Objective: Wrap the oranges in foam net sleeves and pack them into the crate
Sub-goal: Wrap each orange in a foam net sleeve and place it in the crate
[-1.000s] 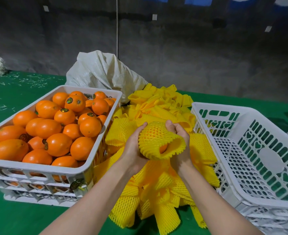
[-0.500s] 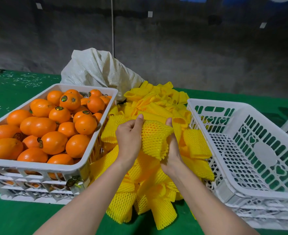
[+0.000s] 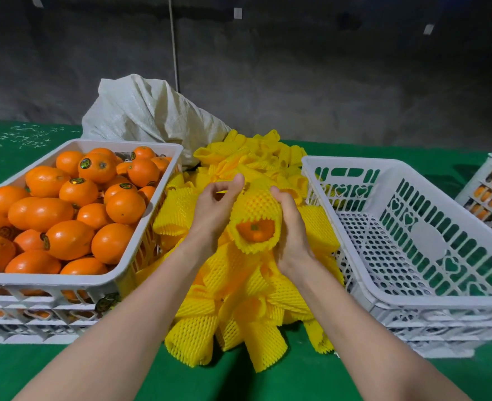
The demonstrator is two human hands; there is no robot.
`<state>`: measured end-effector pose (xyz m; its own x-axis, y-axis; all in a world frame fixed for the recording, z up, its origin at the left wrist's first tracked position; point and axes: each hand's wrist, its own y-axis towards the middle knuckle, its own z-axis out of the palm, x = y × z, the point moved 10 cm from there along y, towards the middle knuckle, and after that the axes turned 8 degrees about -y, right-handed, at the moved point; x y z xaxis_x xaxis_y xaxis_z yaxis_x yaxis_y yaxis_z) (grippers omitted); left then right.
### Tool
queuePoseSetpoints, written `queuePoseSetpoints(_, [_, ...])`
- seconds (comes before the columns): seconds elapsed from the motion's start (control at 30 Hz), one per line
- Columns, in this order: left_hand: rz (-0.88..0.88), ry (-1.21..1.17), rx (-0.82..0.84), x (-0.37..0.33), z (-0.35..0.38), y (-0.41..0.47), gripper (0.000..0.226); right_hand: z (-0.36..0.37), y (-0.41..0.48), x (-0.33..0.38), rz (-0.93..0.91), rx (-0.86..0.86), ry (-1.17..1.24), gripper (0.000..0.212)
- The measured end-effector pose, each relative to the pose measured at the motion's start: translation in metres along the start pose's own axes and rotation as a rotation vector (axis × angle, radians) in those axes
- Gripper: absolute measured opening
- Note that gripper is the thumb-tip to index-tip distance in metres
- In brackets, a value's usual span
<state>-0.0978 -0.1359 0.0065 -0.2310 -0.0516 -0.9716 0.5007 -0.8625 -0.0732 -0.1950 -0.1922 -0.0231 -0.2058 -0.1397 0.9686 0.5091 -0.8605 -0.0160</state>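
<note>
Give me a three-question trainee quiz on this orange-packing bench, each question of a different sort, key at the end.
1. Multiple choice: what does the right hand grip?
A. a bare orange from the pile
B. an orange in a foam net sleeve
C. the white sack
2. True or false: the white crate on the right is already full of wrapped oranges.
3. Fill in: the bare oranges lie in the supply crate on the person's ____ side.

Key: 1 B; 2 false; 3 left.
</note>
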Motion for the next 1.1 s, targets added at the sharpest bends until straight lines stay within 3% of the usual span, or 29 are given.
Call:
queuePoseSetpoints(0.1, [-0.156,0.030,0.170,0.017,0.020,0.003,0.047,-0.026,0.002,0.026,-0.166,-0.138,-0.232,0.048])
queuePoseSetpoints(0.2, [-0.135,0.015,0.306,0.026,0.049,0.003,0.045,-0.034,0.001,0.039,-0.243,-0.158,-0.420,0.045])
queuePoseSetpoints(0.27, [-0.064,-0.009,0.310,0.023,0.059,0.004,0.048,-0.039,0.001,0.037,-0.208,-0.125,-0.381,0.062])
queuePoseSetpoints(0.33, [-0.015,-0.055,0.350,0.022,0.072,0.004,0.051,-0.046,0.002,0.024,-0.077,-0.100,-0.205,0.095])
queuePoseSetpoints(0.37, [0.010,-0.068,0.348,0.021,0.077,0.003,0.052,-0.048,0.002,0.018,-0.027,-0.076,-0.116,0.101])
queuePoseSetpoints(0.47, [0.082,0.003,0.261,0.021,0.089,0.001,0.058,-0.055,0.000,0.021,-0.064,-0.055,0.028,0.077])
queuePoseSetpoints(0.53, [0.135,0.185,0.245,0.022,0.100,0.004,0.057,-0.073,0.001,0.029,-0.107,-0.102,0.019,0.062])
queuePoseSetpoints(0.6, [0.186,0.351,0.246,0.024,0.109,0.007,0.052,-0.100,0.004,0.043,-0.145,-0.159,-0.040,0.064])
queuePoseSetpoints(0.73, [0.274,0.464,0.357,0.037,0.142,0.010,0.041,-0.185,0.005,0.091,-0.336,-0.433,-0.376,0.055])
queuePoseSetpoints(0.8, [0.288,0.590,0.404,0.050,0.159,0.014,0.033,-0.223,0.014,0.093,-0.235,-0.501,-0.661,0.054])
queuePoseSetpoints(0.87, [0.284,0.703,0.478,0.065,0.177,0.017,0.033,-0.243,0.026,0.065,0.042,-0.376,-1.002,0.059])
queuePoseSetpoints(0.97, [0.279,0.889,0.589,0.087,0.197,0.017,0.035,-0.233,0.030,-0.007,0.399,0.141,-1.608,0.055])
queuePoseSetpoints(1.03, [0.292,0.985,0.623,0.094,0.201,0.019,0.035,-0.222,0.015,-0.047,0.602,0.467,-1.800,0.064])
queuePoseSetpoints(1.1, [0.308,0.984,0.609,0.093,0.200,0.022,0.037,-0.213,-0.001,-0.064,0.745,0.650,-1.855,0.064])
